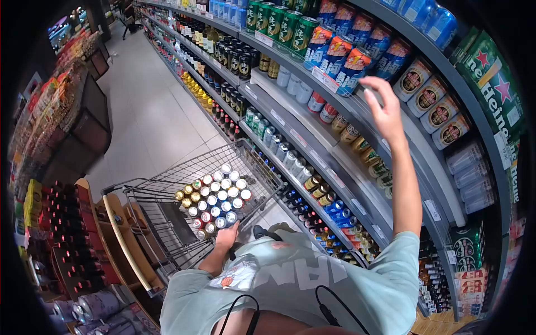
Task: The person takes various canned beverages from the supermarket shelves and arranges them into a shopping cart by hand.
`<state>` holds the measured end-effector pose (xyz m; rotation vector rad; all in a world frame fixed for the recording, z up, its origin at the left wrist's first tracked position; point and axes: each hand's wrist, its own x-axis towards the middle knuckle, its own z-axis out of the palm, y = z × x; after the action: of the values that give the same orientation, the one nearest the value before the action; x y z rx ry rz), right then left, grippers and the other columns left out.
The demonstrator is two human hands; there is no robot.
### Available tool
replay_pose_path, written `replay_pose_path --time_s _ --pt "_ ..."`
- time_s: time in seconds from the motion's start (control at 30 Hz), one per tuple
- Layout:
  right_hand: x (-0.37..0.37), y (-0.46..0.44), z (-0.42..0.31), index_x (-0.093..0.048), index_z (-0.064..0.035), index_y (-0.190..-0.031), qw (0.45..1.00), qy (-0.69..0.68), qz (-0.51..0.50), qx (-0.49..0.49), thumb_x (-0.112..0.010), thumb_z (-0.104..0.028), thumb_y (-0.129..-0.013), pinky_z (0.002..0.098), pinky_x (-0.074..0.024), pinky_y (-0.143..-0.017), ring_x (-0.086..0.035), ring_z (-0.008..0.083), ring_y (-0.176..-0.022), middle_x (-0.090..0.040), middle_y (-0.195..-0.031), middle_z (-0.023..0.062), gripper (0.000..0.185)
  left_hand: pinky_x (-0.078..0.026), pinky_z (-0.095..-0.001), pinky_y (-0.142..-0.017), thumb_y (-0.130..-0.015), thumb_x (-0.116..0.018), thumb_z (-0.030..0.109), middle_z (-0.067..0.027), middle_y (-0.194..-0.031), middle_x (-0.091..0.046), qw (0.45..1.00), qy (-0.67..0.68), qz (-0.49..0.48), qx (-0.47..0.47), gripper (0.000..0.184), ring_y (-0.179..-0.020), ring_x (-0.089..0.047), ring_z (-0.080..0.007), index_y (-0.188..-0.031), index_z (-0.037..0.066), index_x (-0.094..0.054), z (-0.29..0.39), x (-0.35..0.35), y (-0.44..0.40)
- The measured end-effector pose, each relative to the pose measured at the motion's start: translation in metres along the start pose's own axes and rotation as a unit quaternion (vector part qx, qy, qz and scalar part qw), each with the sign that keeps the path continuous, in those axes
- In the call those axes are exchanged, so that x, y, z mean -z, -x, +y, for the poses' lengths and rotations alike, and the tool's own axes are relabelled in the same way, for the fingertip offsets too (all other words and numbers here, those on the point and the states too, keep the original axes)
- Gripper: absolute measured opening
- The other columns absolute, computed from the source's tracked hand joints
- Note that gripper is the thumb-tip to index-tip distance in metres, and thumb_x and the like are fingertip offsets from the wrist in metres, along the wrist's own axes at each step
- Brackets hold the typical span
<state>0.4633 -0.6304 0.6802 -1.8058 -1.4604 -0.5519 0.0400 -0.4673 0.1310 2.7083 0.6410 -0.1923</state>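
Note:
My right hand (pixel 383 107) is raised at the shelf, thumb and fingers apart and nothing between them. Just beyond its fingertips stands a row of blue-and-orange beer cans (pixel 353 70) on the upper shelf; whether they touch is hard to tell. Lower down, my left hand (pixel 227 237) rests at the near side of the wire shopping cart (pixel 167 177), close to a can (pixel 230 217) at the edge of the load. Its fingers are partly hidden, so any grip on the rim or a can does not show. Several upright cans (pixel 213 199) stand grouped inside the cart.
Shelves of cans and bottles curve along the right, with green cans (pixel 304 34), brown-and-white cans (pixel 434 114) and a green Heineken carton (pixel 494 84). At left are a stand of dark bottles (pixel 70 234) and a display of packaged goods (pixel 53 111). A tiled aisle (pixel 142 106) runs between.

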Motion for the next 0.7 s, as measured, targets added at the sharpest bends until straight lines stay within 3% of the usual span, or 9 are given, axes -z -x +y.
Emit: replay_pose_path --time_s 0.17,0.2,0.3,0.33,0.4,0.43,0.57,0.63,0.7 --pt "0.003 -0.109 0.063 -0.061 -0.0023 -0.117 0.999 0.026 0.013 0.012 -0.057 -0.03 -0.095 0.0354 -0.0443 -0.096 -0.059 0.0284 -0.112 -0.063 -0.116 0.0148 0.037 -0.054 -0.0468 -0.066 -0.095 -0.048 0.025 -0.0125 -0.09 -0.071 0.996 -0.012 -0.029 0.085 0.037 -0.075 -0.07 -0.0332 -0.131 0.016 -0.048 0.009 0.02 -0.006" --pt "-0.003 -0.127 0.087 -0.059 -0.0033 -0.122 0.997 0.071 -0.007 0.024 -0.057 -0.035 -0.094 0.0374 -0.0443 -0.098 -0.058 0.0301 -0.117 -0.062 -0.124 0.0163 0.043 -0.054 -0.0478 -0.068 -0.095 -0.05 0.031 -0.0134 -0.09 -0.071 0.99 0.005 -0.026 0.14 0.03 -0.078 -0.069 -0.0342 -0.12 0.014 -0.053 0.013 0.016 -0.009" --pt "-0.027 -0.158 0.112 -0.048 0.0011 -0.136 0.975 0.157 -0.117 -0.106 -0.056 -0.058 -0.088 0.0392 -0.0407 -0.105 -0.05 0.0357 -0.129 -0.051 -0.137 0.0266 0.076 -0.054 -0.0481 -0.071 -0.095 -0.052 0.037 -0.0141 -0.09 -0.07 0.976 0.063 0.011 0.207 0.03 -0.082 -0.069 -0.0351 -0.111 0.013 -0.059 0.013 0.013 -0.007" --pt "-0.036 -0.164 0.125 -0.048 0.0011 -0.136 0.976 0.151 -0.124 -0.1 -0.056 -0.058 -0.088 0.0392 -0.0407 -0.105 -0.05 0.0357 -0.129 -0.051 -0.137 0.0266 0.076 -0.053 -0.0478 -0.076 -0.094 -0.054 0.041 -0.0148 -0.093 -0.07 0.966 0.106 0.028 0.236 0.031 -0.09 -0.067 -0.0346 -0.104 0.012 -0.062 0.021 0.03 -0.002" --pt "-0.054 -0.17 0.153 -0.043 0.0071 -0.138 0.945 0.213 -0.215 -0.122 -0.057 -0.068 -0.081 0.039 -0.0395 -0.107 -0.049 0.0386 -0.129 -0.047 -0.138 0.0316 0.096 -0.051 -0.0468 -0.083 -0.094 -0.054 0.037 -0.0162 -0.101 -0.068 0.955 0.13 0.026 0.266 0.03 -0.099 -0.064 -0.033 -0.105 0.012 -0.063 0.017 0.033 0.007" --pt "-0.056 -0.171 0.152 -0.046 0.0099 -0.135 0.942 0.186 -0.241 -0.144 -0.061 -0.071 -0.076 0.0382 -0.0409 -0.105 -0.054 0.0394 -0.124 -0.052 -0.134 0.0318 0.101 -0.051 -0.0465 -0.085 -0.093 -0.054 0.035 -0.0164 -0.103 -0.068 0.949 0.137 0.029 0.283 0.028 -0.101 -0.063 -0.0326 -0.106 0.012 -0.064 0.015 0.034 0.014" --pt "-0.064 -0.182 0.186 -0.061 0.0055 -0.121 0.934 0.1 -0.309 -0.148 -0.064 -0.066 -0.079 0.0355 -0.0455 -0.095 -0.063 0.0282 -0.107 -0.067 -0.112 0.021 0.083 -0.051 -0.0455 -0.085 -0.088 -0.058 0.026 -0.0171 -0.102 -0.067 0.955 0.105 0.058 0.272 0.026 -0.099 -0.063 -0.0343 -0.107 0.009 -0.063 -0.007 0.042 0.053" --pt "-0.054 -0.17 0.141 -0.064 0.0016 -0.119 0.939 0.08 -0.311 -0.123 -0.063 -0.061 -0.084 0.0331 -0.045 -0.094 -0.062 0.0223 -0.106 -0.069 -0.11 0.0144 0.072 -0.048 -0.0451 -0.089 -0.081 -0.064 0.019 -0.0165 -0.107 -0.064 0.951 0.053 0.15 0.264 0.028 -0.106 -0.059 -0.0345 -0.107 0.007 -0.061 -0.017 0.071 0.075" --pt "-0.062 -0.182 0.171 -0.061 -0.0003 -0.124 0.937 0.099 -0.323 -0.092 -0.061 -0.06 -0.086 0.0314 -0.0427 -0.097 -0.06 0.0201 -0.11 -0.067 -0.115 0.0131 0.071 -0.043 -0.0444 -0.096 -0.078 -0.065 0.013 -0.0128 -0.12 -0.058 0.912 -0.013 0.27 0.31 0.036 -0.119 -0.051 -0.0313 -0.112 0.008 -0.055 -0.036 0.099 0.096"
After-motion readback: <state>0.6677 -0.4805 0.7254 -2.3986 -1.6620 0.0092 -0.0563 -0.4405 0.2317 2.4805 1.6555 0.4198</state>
